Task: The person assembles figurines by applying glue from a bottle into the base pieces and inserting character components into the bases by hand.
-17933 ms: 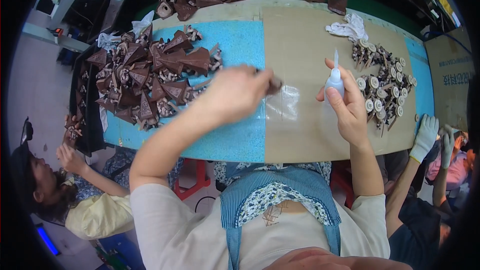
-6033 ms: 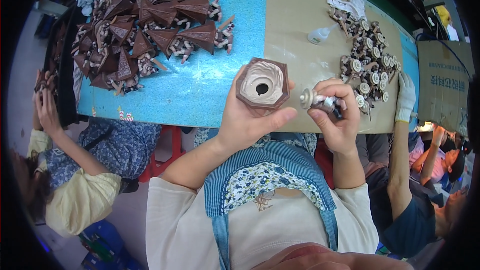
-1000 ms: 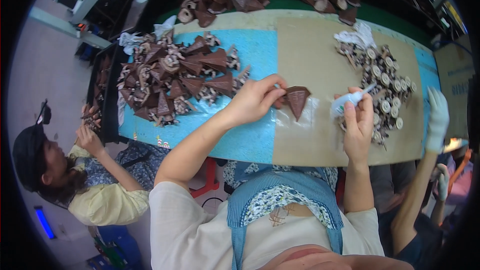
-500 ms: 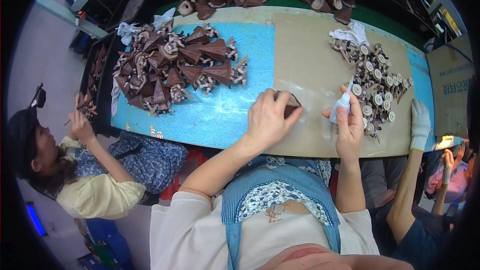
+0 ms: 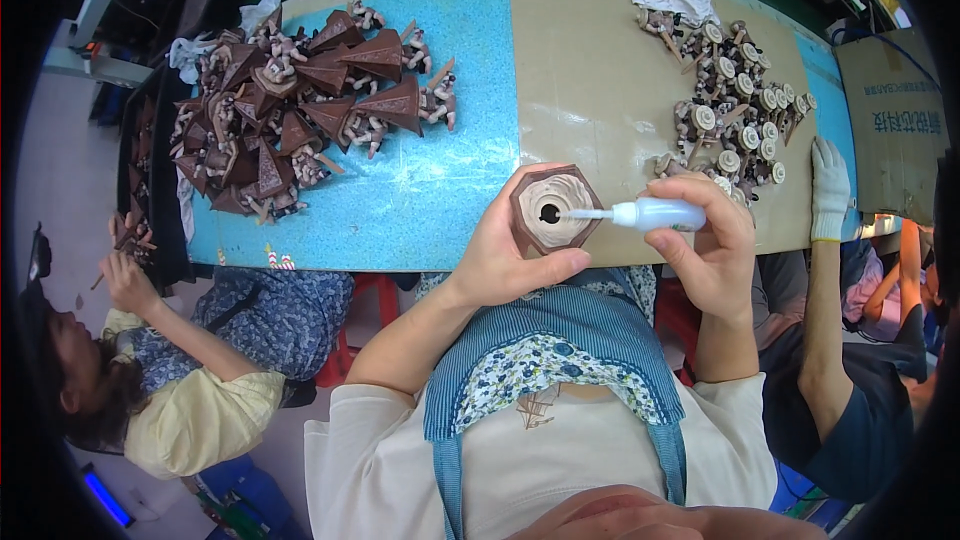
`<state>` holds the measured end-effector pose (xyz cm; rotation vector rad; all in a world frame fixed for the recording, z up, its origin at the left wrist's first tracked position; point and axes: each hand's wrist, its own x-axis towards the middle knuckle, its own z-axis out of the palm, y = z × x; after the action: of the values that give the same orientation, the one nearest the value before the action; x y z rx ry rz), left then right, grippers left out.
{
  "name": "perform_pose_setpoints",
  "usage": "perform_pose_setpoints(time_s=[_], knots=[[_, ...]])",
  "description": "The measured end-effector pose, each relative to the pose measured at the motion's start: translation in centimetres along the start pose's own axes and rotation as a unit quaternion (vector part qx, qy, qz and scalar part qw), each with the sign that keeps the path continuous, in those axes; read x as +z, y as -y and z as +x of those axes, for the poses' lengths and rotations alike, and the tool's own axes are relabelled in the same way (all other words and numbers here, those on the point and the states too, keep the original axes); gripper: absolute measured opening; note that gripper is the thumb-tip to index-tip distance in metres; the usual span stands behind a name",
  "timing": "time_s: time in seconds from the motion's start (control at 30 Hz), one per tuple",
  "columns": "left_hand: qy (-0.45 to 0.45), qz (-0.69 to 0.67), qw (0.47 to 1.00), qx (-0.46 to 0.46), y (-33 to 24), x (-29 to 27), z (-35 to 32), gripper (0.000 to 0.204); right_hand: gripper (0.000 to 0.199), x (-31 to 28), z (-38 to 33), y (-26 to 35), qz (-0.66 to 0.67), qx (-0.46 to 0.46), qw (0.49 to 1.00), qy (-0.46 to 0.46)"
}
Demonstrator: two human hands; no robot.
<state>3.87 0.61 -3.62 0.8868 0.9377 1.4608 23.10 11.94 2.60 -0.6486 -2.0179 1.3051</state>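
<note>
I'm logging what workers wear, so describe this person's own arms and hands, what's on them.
Both forearms are bare. The left hand and right hand wear no gloves, and no rings or watch show. Short cream sleeves end above the elbows, worn under a blue striped apron with a floral panel.

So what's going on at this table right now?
A person's left hand holds up a brown six-sided cone piece, hollow side facing up. The right hand points a small squeeze bottle with its thin nozzle at the hole in the middle. A pile of brown cones lies on the table.
</note>
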Motion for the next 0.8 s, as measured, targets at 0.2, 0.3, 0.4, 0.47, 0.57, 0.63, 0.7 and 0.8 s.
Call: perform_pose_setpoints(time_s=[0.2,0.3,0.4,0.47,0.57,0.63,0.7,0.8], knots=[[-0.001,-0.014,1.000,-0.014,-0.4,0.5,-0.4,0.072,0.033,0.5,0.3,2.5,-0.164,-0.115,0.979,0.044],[0.008,-0.018,1.000,-0.006,-0.6,0.6,-0.4,0.072,0.033,0.8,0.4,2.8,-0.182,-0.127,0.974,0.049],[0.012,-0.033,0.999,-0.017,-0.8,0.7,-0.3,0.071,0.032,1.0,0.4,3.0,-0.193,-0.126,0.972,0.049],[0.013,-0.043,0.999,-0.024,-0.8,0.7,-0.4,0.071,0.033,1.1,0.6,3.1,-0.194,-0.137,0.970,0.046],[0.016,-0.036,0.999,-0.029,-0.7,0.6,-0.3,0.071,0.035,1.1,0.7,3.1,-0.197,-0.149,0.968,0.046],[0.019,-0.026,0.999,-0.027,-0.7,0.6,-0.2,0.071,0.035,1.1,0.7,3.1,-0.199,-0.149,0.967,0.050],[0.017,-0.032,0.999,-0.035,-0.8,0.7,-0.3,0.071,0.035,1.1,0.6,3.0,-0.201,-0.152,0.967,0.042],[0.011,-0.037,0.998,-0.049,-0.8,0.8,-0.4,0.071,0.035,1.1,0.5,2.7,-0.194,-0.149,0.969,0.044]])
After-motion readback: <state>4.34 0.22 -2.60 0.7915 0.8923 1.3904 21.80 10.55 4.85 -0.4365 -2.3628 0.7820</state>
